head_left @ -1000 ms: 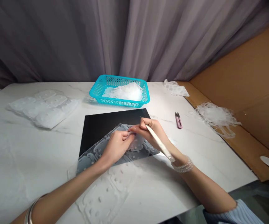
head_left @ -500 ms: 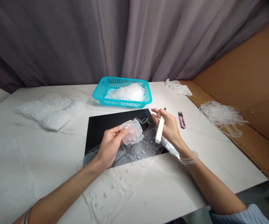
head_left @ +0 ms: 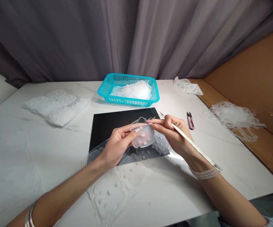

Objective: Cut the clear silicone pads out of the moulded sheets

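My left hand (head_left: 117,142) pinches a translucent, soft-looking molded pad (head_left: 144,138), rounded-square with small raised nubs, thumb on its face. My right hand (head_left: 176,132) keeps a white-handled craft knife (head_left: 193,145) tucked in its curled fingers, the thin blade pointing up and away. Its thumb and index finger meet the pad's upper right edge. Beneath both hands a clear molded sheet (head_left: 110,192) of similar pads lies partly over a black board (head_left: 110,121) and partly on the white table. A thin clear strip loops up just behind the pad.
A blue basket (head_left: 103,91) holding white translucent pieces stands at the back. To the left lies a stack of molded sheets (head_left: 56,105). Pink thread snips (head_left: 190,121), a tangle of clear scraps (head_left: 235,118) and another scrap sheet (head_left: 187,86) lie right, near a cardboard wall (head_left: 257,60).
My left hand raised the pad off the sheet and tilted it. My right hand swung away to the right with the craft knife, then came back to the pad's edge.
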`<act>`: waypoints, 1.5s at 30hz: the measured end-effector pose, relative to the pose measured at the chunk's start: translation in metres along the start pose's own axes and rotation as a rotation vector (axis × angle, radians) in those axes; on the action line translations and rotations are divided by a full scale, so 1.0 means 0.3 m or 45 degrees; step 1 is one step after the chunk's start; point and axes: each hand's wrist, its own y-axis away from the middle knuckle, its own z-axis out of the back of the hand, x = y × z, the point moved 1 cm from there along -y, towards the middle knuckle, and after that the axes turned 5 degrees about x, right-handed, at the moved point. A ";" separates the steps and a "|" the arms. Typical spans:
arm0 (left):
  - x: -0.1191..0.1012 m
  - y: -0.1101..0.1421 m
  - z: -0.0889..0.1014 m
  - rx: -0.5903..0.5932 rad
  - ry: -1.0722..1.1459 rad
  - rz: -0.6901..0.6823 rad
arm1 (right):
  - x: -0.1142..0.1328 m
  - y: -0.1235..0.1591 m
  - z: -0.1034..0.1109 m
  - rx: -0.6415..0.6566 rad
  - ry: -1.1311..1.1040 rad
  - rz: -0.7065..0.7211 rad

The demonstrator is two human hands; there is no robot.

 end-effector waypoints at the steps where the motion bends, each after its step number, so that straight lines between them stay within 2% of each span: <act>1: 0.000 0.000 0.001 0.000 0.016 0.007 | 0.002 0.000 0.000 -0.012 -0.006 -0.005; 4: 0.001 -0.002 0.004 -0.043 0.087 0.044 | 0.012 0.000 0.007 0.006 -0.057 -0.046; 8: -0.002 -0.004 0.005 -0.100 0.190 0.072 | 0.019 0.003 0.029 0.136 -0.116 -0.186; 11: -0.003 -0.004 0.001 -0.102 0.247 0.102 | 0.018 0.007 0.037 0.178 -0.077 -0.215; 23: -0.023 0.000 -0.006 -0.125 0.515 0.237 | 0.007 0.001 0.048 0.090 -0.012 -0.250; 27: -0.022 -0.003 0.000 -0.132 0.517 0.231 | 0.018 0.002 0.043 0.072 -0.033 -0.241; 38: -0.016 -0.005 0.009 -0.156 0.501 0.245 | 0.046 0.029 0.038 0.178 -0.061 -0.235; 45: -0.023 0.000 -0.003 -0.119 0.516 0.231 | 0.040 0.017 0.034 0.089 0.041 -0.271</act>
